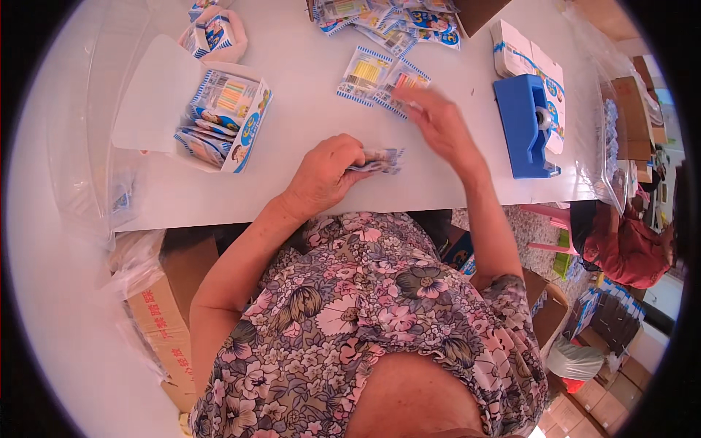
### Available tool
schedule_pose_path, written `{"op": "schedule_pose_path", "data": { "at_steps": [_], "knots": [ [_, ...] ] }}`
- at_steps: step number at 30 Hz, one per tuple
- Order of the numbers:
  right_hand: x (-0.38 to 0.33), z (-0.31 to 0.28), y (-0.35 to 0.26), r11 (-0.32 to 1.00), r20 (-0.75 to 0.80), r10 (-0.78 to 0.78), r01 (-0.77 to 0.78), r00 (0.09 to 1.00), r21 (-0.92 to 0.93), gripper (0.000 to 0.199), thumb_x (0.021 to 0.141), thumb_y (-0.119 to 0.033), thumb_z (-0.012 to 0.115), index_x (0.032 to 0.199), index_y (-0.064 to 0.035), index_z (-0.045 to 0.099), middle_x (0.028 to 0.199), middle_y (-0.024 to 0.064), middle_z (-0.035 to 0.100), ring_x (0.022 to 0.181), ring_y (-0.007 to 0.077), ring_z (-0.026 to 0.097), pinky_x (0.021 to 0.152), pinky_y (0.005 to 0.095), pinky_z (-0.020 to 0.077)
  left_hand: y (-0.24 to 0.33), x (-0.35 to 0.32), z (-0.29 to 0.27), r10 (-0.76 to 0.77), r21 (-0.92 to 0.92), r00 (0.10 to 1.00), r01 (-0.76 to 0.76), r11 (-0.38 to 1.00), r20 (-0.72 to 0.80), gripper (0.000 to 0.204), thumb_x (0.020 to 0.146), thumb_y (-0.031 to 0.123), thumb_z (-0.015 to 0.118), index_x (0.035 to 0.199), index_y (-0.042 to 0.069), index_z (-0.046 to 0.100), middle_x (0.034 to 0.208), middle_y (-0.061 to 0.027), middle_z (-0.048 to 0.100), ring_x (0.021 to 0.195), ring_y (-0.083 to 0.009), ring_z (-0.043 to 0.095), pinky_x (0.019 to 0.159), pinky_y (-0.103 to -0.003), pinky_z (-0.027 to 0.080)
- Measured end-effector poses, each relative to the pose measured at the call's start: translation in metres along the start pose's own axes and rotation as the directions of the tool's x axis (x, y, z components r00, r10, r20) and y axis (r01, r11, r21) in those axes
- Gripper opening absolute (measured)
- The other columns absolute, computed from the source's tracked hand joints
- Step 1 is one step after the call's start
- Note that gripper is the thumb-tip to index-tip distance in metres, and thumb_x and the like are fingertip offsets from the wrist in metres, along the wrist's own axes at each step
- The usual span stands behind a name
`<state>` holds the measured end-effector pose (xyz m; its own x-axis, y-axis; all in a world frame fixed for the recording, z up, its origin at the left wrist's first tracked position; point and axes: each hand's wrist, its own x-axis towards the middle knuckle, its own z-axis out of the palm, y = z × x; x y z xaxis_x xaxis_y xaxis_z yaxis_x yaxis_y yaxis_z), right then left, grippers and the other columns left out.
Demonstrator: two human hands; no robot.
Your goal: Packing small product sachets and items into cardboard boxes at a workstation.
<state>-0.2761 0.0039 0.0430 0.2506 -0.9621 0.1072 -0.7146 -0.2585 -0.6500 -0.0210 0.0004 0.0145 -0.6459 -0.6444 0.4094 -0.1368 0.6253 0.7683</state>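
Observation:
My left hand (326, 175) is closed around a small stack of clear-and-blue packets (380, 161), held edge-on just above the table. My right hand (442, 124) reaches forward with fingers stretched out, and its fingertips lie over a flat packet of red and orange sticks (406, 76). The hand looks slightly blurred, and I cannot tell whether the fingertips press on that packet. Beside it, partly overlapping, lies a packet of yellow sticks (365, 73). To the left stands an open white-and-blue carton (252, 131), with several similar packets (223, 96) inside.
A blue tape dispenser (520, 128) stands at the right, beside stacked flat white cartons (537, 66). Several packets (398, 22) are heaped at the far side near a brown box (478, 13). Far left, a pink holder (232, 40) contains small cartons. A person in red (631, 244) is at right.

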Motion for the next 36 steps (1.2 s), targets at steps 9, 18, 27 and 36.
{"op": "schedule_pose_path", "data": {
  "at_steps": [9, 18, 27, 36],
  "knots": [
    [0.018, -0.016, 0.041, 0.750, -0.014, -0.317, 0.242, 0.948, -0.615, 0.023, 0.082, 0.000, 0.065, 0.103, -0.0087, 0.069, 0.108, 0.0067, 0.068, 0.107, 0.0266, 0.062, 0.095, 0.0421, 0.0484, 0.008, -0.005, -0.007, 0.005, 0.153, 0.996, -0.018, 0.988, 0.084, 0.040, 0.067, 0.002, 0.078, 0.103, 0.008, 0.063, 0.118, -0.0131, 0.059, 0.113, -0.0312, 0.056, 0.095, -0.041, 0.044],
    [0.052, 0.005, 0.001, 0.960, -0.013, -0.243, 0.238, 0.970, -0.150, 0.029, 0.082, 0.001, 0.064, 0.109, -0.0099, 0.072, 0.108, 0.0088, 0.070, 0.103, 0.0273, 0.065, 0.091, 0.0402, 0.0485, -0.012, 0.002, -0.005, 0.051, 0.223, 0.999, -0.047, 0.974, -0.009, 0.041, 0.067, 0.007, 0.078, 0.105, 0.010, 0.063, 0.117, -0.0120, 0.061, 0.107, -0.0294, 0.059, 0.091, -0.041, 0.044],
    [0.080, 0.012, 0.017, 0.824, 0.154, -0.274, 0.315, 0.949, -0.471, 0.023, 0.081, -0.007, 0.066, 0.103, -0.0115, 0.067, 0.111, 0.0067, 0.069, 0.099, 0.0270, 0.063, 0.085, 0.0408, 0.0485, 0.005, 0.026, -0.020, 0.094, 0.353, 0.984, -0.035, 0.935, -0.153, 0.040, 0.065, 0.005, 0.081, 0.103, 0.013, 0.070, 0.118, -0.0134, 0.061, 0.103, -0.0340, 0.060, 0.094, -0.041, 0.045],
    [0.186, -0.001, 0.039, 0.788, -0.274, -0.476, 0.267, 0.836, -0.555, 0.024, 0.083, -0.022, 0.072, 0.103, -0.0087, 0.068, 0.106, 0.0096, 0.069, 0.099, 0.0318, 0.064, 0.084, 0.0454, 0.0510, -0.018, 0.020, -0.002, -0.030, 0.084, 0.983, 0.045, 0.995, -0.179, 0.044, 0.062, 0.000, 0.081, 0.104, 0.006, 0.065, 0.108, -0.0117, 0.065, 0.100, -0.0323, 0.062, 0.086, -0.041, 0.049]
  ]
}}
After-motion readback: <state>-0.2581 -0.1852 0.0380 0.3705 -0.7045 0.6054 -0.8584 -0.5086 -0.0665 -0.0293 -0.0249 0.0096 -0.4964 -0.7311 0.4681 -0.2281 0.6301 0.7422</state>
